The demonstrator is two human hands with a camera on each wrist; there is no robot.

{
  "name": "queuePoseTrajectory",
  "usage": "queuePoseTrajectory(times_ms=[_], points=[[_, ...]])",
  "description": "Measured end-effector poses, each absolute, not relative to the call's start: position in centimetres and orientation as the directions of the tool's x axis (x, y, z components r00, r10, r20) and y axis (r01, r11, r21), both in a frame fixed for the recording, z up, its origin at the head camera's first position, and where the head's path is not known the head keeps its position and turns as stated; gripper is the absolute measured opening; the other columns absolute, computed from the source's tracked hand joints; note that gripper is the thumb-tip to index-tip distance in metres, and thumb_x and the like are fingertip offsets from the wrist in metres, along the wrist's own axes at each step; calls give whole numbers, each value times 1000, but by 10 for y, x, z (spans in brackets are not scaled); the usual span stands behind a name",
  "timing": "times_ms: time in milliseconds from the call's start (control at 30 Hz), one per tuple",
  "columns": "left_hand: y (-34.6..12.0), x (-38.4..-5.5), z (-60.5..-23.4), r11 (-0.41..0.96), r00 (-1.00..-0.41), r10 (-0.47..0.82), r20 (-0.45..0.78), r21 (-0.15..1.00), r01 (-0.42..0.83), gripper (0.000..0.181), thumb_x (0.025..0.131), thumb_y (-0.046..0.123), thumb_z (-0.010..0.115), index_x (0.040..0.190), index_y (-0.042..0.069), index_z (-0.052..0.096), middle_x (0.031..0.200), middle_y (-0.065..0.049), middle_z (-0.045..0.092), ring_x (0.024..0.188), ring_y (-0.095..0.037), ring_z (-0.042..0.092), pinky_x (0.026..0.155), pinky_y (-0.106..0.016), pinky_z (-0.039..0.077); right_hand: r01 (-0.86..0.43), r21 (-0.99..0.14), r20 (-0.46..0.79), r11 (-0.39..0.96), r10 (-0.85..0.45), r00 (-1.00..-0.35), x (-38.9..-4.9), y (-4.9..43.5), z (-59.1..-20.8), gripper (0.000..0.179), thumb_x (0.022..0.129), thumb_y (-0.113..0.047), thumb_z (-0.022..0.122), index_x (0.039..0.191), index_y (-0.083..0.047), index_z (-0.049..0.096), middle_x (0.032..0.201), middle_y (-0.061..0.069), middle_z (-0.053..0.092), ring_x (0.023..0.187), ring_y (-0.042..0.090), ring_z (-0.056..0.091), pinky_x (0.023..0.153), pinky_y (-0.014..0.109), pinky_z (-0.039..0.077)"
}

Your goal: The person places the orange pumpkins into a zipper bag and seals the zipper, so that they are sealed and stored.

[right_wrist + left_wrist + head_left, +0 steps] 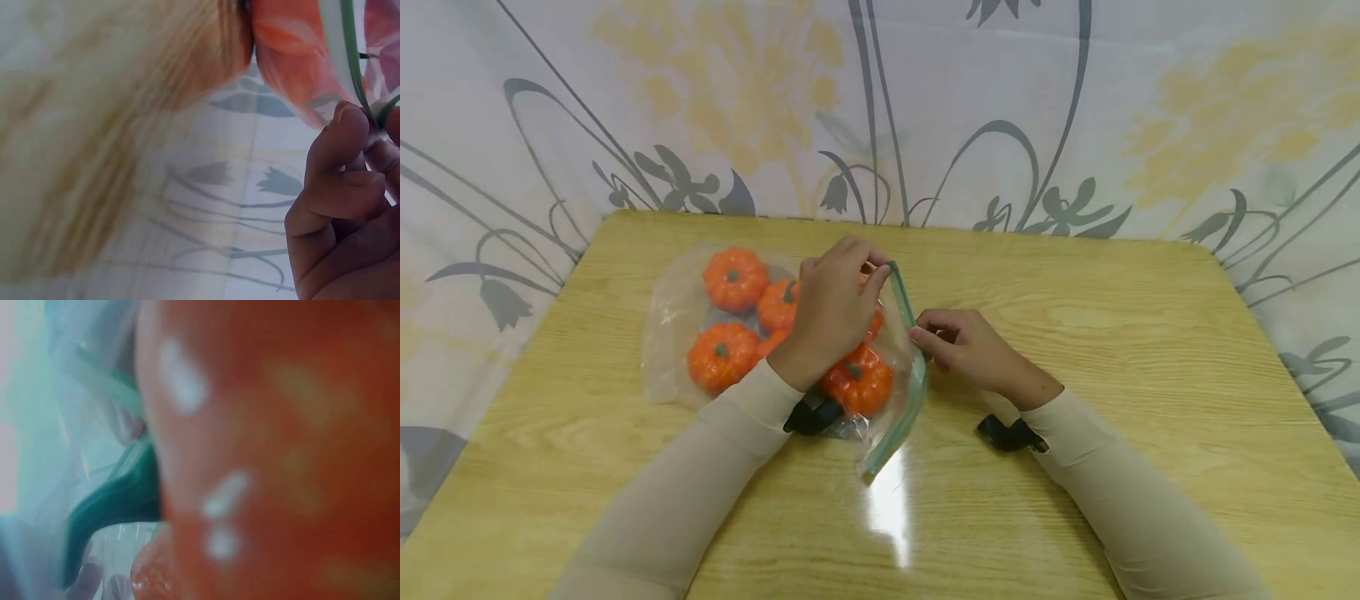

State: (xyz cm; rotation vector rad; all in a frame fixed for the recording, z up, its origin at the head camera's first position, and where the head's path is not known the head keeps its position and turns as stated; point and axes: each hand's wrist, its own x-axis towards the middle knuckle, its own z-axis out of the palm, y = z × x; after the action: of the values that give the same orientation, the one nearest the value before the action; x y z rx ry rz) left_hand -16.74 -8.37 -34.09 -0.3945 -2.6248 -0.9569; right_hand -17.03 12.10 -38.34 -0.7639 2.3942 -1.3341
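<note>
A clear zip bag lies on the table with several small orange toy pumpkins with green stems inside. Its green zip strip runs along the right edge. My left hand reaches over the bag and pinches the far end of the strip, covering some pumpkins. Halfway along the strip, my right hand pinches it between thumb and forefinger. The right wrist view shows these fingertips at the green edge. In the left wrist view, one pumpkin fills much of the picture, its curved green stem beside it.
The wooden table extends to the right of the bag. A flower-patterned cloth hangs behind its far edge. Black wrist devices poke out below the beige sleeves.
</note>
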Motion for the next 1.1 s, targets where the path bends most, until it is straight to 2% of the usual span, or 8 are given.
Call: queuePoseTrajectory(times_ms=[167,400,667,900,1100], points=[[-85,-167,-341,724,-909,145,391,584,367,17,101,24,59,107,12,69,107,-3,66,99,-18,65,93,-47,37,-286,-843,-31,455,-572,-820,-167,124,-385,21,103,-23,55,90,-13,67,71,6,56,50,16,48,50,26,40],[-85,-166,-342,717,-915,141,377,598,357,18,102,25,57,108,12,67,110,-3,65,99,-20,63,90,-48,37,-292,-825,-46,484,-572,-819,-161,129,-386,21,103,-23,55,89,-12,66,69,3,53,49,14,46,50,26,39],[-87,-166,-339,719,-913,129,388,597,356,18,102,25,57,108,11,67,111,-4,64,97,-20,62,93,-49,38,-308,-810,-41,499,-572,-819,-157,132,-387,21,103,-22,56,88,-13,67,64,1,51,48,13,45,50,26,40],[-89,-169,-340,719,-917,105,385,608,338,17,102,23,58,107,10,67,111,-5,63,95,-21,62,94,-48,37,-367,-782,-14,504,-603,-797,-158,133,-391,19,102,-22,58,88,-15,69,70,6,60,51,11,49,51,25,43],[-91,-169,-339,716,-914,104,391,608,342,17,101,23,58,107,9,67,110,-5,62,97,-22,62,96,-49,36,-403,-761,-32,509,-650,-759,-157,132,-391,22,101,-22,60,81,-16,68,64,0,58,51,8,47,51,23,40]])
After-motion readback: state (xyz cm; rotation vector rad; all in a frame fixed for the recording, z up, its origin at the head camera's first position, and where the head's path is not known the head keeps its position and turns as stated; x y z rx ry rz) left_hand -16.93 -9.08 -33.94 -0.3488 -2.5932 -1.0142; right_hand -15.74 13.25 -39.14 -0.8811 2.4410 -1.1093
